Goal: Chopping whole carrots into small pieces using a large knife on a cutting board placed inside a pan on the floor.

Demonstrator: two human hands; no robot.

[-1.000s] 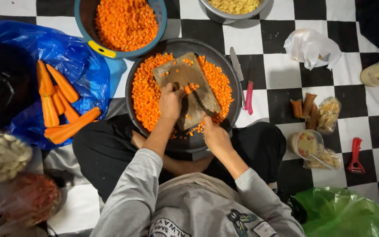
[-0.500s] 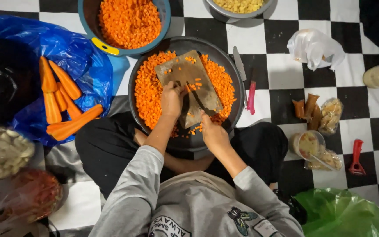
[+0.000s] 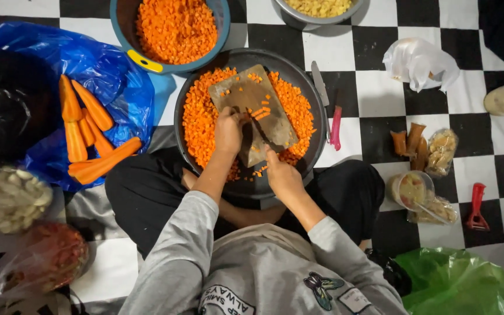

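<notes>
A wooden cutting board (image 3: pixel 255 96) lies tilted inside a round dark pan (image 3: pixel 310 96) filled with diced carrot (image 3: pixel 196 125). My left hand (image 3: pixel 228 131) presses on carrot strips at the board's near left edge. My right hand (image 3: pixel 281 175) grips a knife (image 3: pixel 257 128) whose blade points up across the board beside the left fingers. A few diced carrot bits (image 3: pixel 262 111) lie on the board just beyond the blade.
A blue bowl (image 3: pixel 173 29) of diced carrot stands beyond the pan. Peeled whole carrots (image 3: pixel 88 134) lie on a blue plastic bag at left. A pink-handled knife (image 3: pixel 327 108) rests right of the pan. Food bags, a red peeler (image 3: pixel 476 207) and a green bag (image 3: pixel 456 283) sit right.
Both hands have stayed on the board, with the knife working across the carrot strips. More small diced pieces lie on the board beyond the blade.
</notes>
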